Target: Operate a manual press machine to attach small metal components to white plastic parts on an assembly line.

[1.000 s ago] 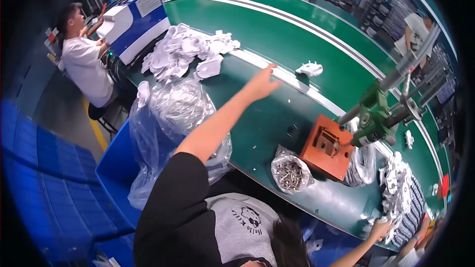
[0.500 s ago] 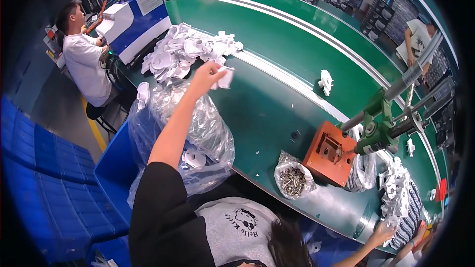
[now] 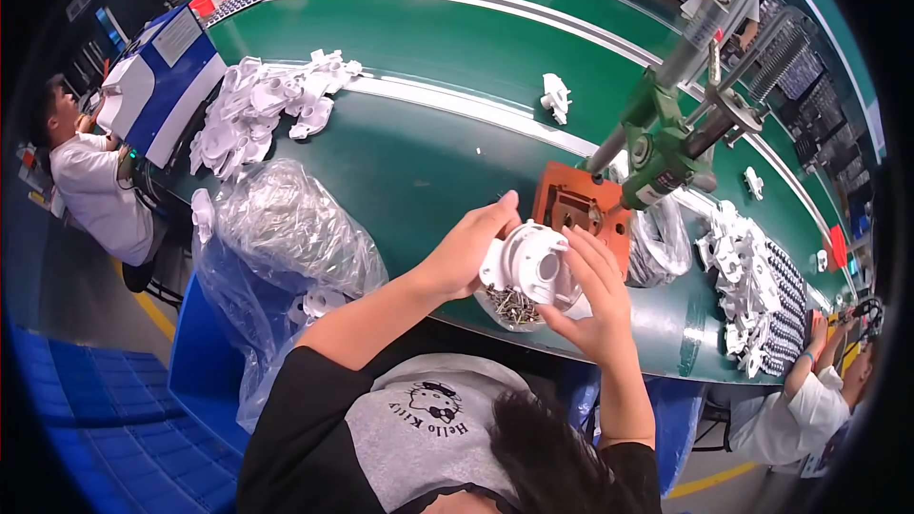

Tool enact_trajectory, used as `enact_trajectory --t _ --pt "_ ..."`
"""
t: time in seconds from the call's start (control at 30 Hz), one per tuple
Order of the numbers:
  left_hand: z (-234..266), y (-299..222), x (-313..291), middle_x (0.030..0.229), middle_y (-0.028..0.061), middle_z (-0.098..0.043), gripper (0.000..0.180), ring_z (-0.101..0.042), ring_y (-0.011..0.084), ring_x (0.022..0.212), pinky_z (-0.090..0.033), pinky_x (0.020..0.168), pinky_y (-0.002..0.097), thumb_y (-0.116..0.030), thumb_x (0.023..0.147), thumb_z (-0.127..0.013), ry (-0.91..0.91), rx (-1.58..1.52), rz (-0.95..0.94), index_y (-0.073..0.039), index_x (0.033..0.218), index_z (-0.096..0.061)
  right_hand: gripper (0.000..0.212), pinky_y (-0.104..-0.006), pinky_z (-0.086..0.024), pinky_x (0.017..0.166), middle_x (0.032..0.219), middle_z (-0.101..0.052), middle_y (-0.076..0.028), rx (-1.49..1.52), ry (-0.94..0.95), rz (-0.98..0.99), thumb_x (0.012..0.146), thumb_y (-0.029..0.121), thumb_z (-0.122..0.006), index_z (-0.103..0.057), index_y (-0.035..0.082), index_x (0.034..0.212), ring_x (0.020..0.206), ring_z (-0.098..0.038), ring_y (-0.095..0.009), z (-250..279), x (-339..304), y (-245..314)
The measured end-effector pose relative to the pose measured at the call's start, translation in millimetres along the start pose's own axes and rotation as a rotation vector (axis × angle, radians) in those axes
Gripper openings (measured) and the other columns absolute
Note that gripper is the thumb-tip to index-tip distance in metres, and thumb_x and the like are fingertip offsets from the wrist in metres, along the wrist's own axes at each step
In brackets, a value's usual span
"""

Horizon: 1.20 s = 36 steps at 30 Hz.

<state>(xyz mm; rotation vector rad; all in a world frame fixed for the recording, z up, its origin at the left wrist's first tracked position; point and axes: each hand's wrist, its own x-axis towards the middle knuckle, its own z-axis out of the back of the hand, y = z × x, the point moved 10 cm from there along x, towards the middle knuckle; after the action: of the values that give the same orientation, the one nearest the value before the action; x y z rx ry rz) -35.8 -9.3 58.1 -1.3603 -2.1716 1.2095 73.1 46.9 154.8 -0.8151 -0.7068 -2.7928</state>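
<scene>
Green conveyor belt (image 3: 447, 48) sweeps across the whole scene, curving away toward one o'clock, and right at centre both hands meet over its near edge. Left hand (image 3: 468, 249) comes in from seven o'clock, fingers curled round the left rim of a white plastic part (image 3: 528, 265), thumb up on top. Right hand (image 3: 592, 297) rises from five o'clock, fingers spread and loosely bent, cupping the same part from its right and underside. So both hands are closed on it, neither one clenched.

That part is a round moulded piece, glossy white, with a raised circular collar, a hole through the middle and a stepped flange with small tabs around it. It sits just above a clear bag of metal screws (image 3: 514, 303) at six o'clock of it. Just behind, at one o'clock, stands an orange fixture (image 3: 571, 205) under a green press tool (image 3: 662, 157). Out at ten o'clock lies a heap of white parts (image 3: 257, 109), and at nine o'clock a crumpled clear plastic bag (image 3: 276, 228).
</scene>
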Motion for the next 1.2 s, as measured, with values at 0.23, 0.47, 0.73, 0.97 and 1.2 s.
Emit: enact_trajectory --t 0.23,0.47,0.73,0.97,1.2 --pt "-12.8 26.3 -5.7 0.068 -0.0021 -0.051 0.044 -0.047 0.0039 0.057 -0.04 0.051 0.0206 -0.043 0.098 -0.033 -0.086 -0.049 0.07 -0.01 0.076 -0.051 0.06 -0.0415 -0.043 0.093 0.122 -0.053 -0.019 0.098 -0.031 -0.027 0.06 0.013 -0.077 -0.056 -0.002 0.113 0.113 -0.052 -0.037 -13.4 -18.1 -3.0" --pt "-3.4 4.7 -1.2 0.069 0.0004 -0.053 0.038 -0.051 0.0071 0.063 -0.041 0.057 0.0212 -0.035 0.097 -0.043 0.009 -0.03 -0.101 -0.005 0.075 -0.052 0.052 -0.0378 -0.046 0.087 0.115 -0.057 -0.02 0.108 0.035 -0.101 0.061 0.012 -0.076 -0.059 -0.003 0.108 0.105 -0.056 -0.035 -24.2 -39.0 -26.9" --pt "-26.7 5.5 -11.4 0.105 0.0081 -0.056 0.026 -0.055 0.0108 0.091 -0.044 0.083 0.0256 -0.014 0.093 -0.052 0.034 0.103 -0.36 -0.002 0.114 -0.045 0.049 -0.0331 -0.048 0.081 0.102 -0.061 -0.015 0.285 -0.224 -0.285 0.064 0.007 -0.075 -0.057 -0.001 0.11 0.094 -0.06 -0.027 -18.0 -42.4 -45.3" --pt "-67.1 -0.9 -27.3 0.131 0.0248 -0.042 0.06 -0.046 0.0318 0.12 -0.039 0.097 0.0407 -0.006 0.079 -0.068 0.143 0.802 -0.725 -0.004 0.124 -0.029 0.045 -0.0335 -0.045 0.086 0.109 -0.06 -0.016 0.565 -0.301 -0.593 0.071 0.007 -0.069 -0.053 -0.003 0.112 0.102 -0.059 -0.026 -27.4 -63.3 -72.6" --pt "-78.1 -15.5 -6.6 0.104 0.0198 -0.06 0.035 -0.06 0.0358 0.092 -0.05 0.078 0.0399 -0.01 0.075 -0.069 0.196 1.238 -0.997 -0.003 0.104 -0.049 0.037 -0.0374 -0.043 0.092 0.111 -0.059 -0.019 0.258 0.063 -0.243 0.075 0.011 -0.064 -0.061 0.005 0.111 0.108 -0.054 -0.034 -12.3 -57.1 -71.9"
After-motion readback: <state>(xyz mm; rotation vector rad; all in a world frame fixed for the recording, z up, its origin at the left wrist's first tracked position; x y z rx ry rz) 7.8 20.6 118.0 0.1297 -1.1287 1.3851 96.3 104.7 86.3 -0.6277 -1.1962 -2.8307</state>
